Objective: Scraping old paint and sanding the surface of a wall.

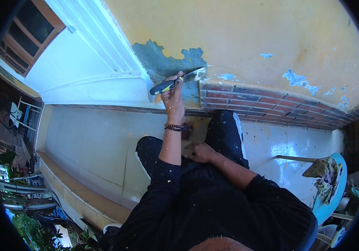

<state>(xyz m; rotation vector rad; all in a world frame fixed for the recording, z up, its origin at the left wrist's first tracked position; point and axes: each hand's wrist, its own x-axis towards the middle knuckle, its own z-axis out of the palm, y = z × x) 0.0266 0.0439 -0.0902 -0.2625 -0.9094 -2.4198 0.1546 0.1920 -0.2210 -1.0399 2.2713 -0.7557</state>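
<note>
The scraper with a dark, yellow-green-trimmed handle and a thin metal blade (162, 87) was up at the wall, its tip at the right edge of a ragged patch of bare grey plaster (158, 62). My left hand (173, 98) had its fingers wrapped around the handle; my right hand (201, 153) lay low by my right thigh, its palm turned out of sight, so I cannot tell whether it gripped anything. I judged the scraping only partly done: paint was off from the white fluted moulding (95, 50) across to the blade, and down beside the reddish-brown brick band (263, 100). Much seemed left, for the yellow painted wall (267, 25) kept its coat above the patch and over most of the right, where only scattered pale-blue flaked spots (299, 80) showed. Small chips dotted my black sleeve (166, 178) and the pale tiled floor (100, 138). Off to my right, a crumpled mottled cloth (324, 178) lay on a turquoise stool seat (322, 213).
</note>
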